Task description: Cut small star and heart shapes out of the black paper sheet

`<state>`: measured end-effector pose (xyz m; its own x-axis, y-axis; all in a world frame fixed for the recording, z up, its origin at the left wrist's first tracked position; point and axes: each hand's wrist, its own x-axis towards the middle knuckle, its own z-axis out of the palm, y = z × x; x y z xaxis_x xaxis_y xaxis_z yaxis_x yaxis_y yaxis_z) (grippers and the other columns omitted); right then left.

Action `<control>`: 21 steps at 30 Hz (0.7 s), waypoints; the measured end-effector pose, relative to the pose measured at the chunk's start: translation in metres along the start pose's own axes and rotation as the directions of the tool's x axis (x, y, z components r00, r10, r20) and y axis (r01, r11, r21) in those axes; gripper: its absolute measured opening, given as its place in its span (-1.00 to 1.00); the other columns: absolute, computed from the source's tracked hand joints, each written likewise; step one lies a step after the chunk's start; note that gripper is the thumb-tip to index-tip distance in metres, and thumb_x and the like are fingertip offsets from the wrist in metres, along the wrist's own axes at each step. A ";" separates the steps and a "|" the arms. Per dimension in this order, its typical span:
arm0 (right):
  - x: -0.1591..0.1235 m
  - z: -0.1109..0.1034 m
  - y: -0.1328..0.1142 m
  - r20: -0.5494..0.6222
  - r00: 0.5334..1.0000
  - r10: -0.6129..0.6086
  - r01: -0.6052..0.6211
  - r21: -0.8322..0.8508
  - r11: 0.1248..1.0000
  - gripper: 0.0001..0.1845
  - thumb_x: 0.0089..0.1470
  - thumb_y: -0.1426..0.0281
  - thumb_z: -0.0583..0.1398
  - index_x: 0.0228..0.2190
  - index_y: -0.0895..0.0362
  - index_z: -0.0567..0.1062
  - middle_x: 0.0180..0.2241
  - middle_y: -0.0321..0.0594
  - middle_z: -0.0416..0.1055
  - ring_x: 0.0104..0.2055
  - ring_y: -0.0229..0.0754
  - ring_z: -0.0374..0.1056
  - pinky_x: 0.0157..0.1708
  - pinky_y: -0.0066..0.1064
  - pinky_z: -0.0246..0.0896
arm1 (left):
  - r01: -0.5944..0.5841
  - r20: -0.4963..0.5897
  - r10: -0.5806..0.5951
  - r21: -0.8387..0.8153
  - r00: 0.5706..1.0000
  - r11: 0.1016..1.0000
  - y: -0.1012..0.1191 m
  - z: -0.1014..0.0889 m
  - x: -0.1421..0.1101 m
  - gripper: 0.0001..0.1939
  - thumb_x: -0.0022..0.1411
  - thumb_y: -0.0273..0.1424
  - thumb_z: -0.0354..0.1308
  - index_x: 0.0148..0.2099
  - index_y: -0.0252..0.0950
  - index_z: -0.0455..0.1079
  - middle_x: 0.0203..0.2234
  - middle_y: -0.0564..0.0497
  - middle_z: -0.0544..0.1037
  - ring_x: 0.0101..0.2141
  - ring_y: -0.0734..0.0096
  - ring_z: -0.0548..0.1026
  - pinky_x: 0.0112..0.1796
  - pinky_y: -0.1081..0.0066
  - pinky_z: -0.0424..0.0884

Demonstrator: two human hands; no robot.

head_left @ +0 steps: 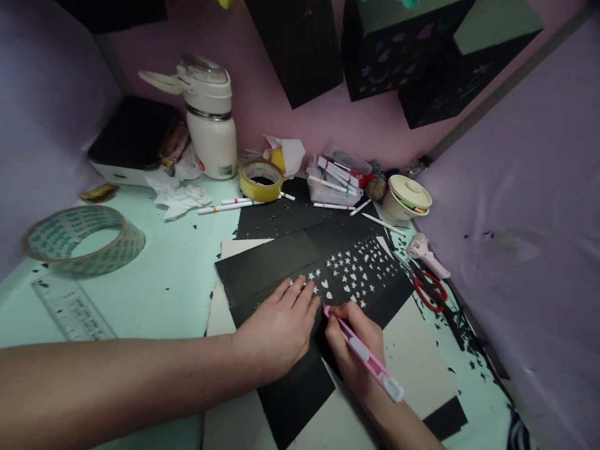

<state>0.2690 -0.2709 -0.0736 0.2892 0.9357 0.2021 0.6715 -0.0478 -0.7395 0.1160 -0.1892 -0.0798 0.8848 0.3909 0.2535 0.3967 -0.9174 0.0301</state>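
Observation:
My left hand [280, 325] lies flat with fingers stretched out, pressing down a black paper sheet [262, 265] that has several small stars and hearts cut out of it [356, 262]. My right hand [355, 347] is closed round a pink craft knife [363, 353], its tip on the black sheet just right of my left fingertips. The sheet rests on a beige cutting board [412, 356] on a mint-green table [178, 262].
Red-handled scissors [429, 289] and a pink-white tool [424, 250] lie to the right. Behind are marker pens [335, 178], a yellow tape roll [261, 180], a white flask [210, 119] and a lidded bowl [407, 195]. A large clear tape roll [84, 240] and ruler [70, 309] sit left.

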 end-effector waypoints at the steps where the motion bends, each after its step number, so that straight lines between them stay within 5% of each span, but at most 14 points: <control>1: 0.000 0.000 0.000 -0.001 1.000 0.001 -0.001 0.005 1.000 -0.84 0.10 0.45 0.12 -0.51 0.11 0.34 -0.60 -0.39 0.25 -0.58 -0.32 0.14 -0.55 -0.49 0.07 | -0.002 0.000 0.002 0.002 1.000 1.000 0.000 0.000 0.000 -0.54 0.28 -0.31 -0.05 0.12 -0.47 0.36 0.12 -0.30 0.37 0.13 -0.08 0.32 0.10 0.09 0.24; 11: 0.003 -0.015 0.000 -0.065 0.989 0.131 -0.121 0.141 0.983 -0.91 0.11 0.37 0.16 -0.40 0.13 0.44 -0.53 -0.31 0.38 -0.54 -0.28 0.28 -0.54 -0.50 0.21 | 0.000 -0.066 0.001 0.008 0.998 1.000 -0.004 0.001 0.001 -0.55 0.29 -0.32 -0.07 0.09 -0.49 0.39 0.08 -0.27 0.42 0.10 0.00 0.36 0.10 0.14 0.24; 15: 0.021 -0.034 0.005 0.135 0.990 0.033 -0.049 0.114 0.992 -0.95 0.10 0.40 0.18 -0.37 0.12 0.44 -0.50 -0.29 0.43 -0.52 -0.27 0.31 -0.54 -0.50 0.20 | -0.017 -0.059 0.016 -0.019 0.998 1.000 -0.010 0.001 0.004 -0.54 0.29 -0.31 -0.05 0.09 -0.49 0.38 0.08 -0.27 0.42 0.10 0.02 0.37 0.11 0.15 0.23; 21: 0.046 -0.031 0.022 0.172 0.964 -0.201 0.176 0.151 0.973 -0.91 0.08 0.45 0.15 -0.47 0.11 0.38 -0.53 -0.30 0.41 -0.55 -0.29 0.30 -0.53 -0.47 0.20 | -0.028 -0.056 0.025 -0.040 0.998 0.999 -0.014 0.003 0.006 -0.54 0.29 -0.29 -0.04 0.10 -0.48 0.37 0.10 -0.27 0.40 0.12 0.02 0.34 0.13 0.15 0.21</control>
<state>0.3181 -0.2399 -0.0606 0.0265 0.9721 0.2330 0.6010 0.1708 -0.7808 0.1166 -0.1741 -0.0816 0.8795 0.3628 0.3079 0.3621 -0.9301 0.0616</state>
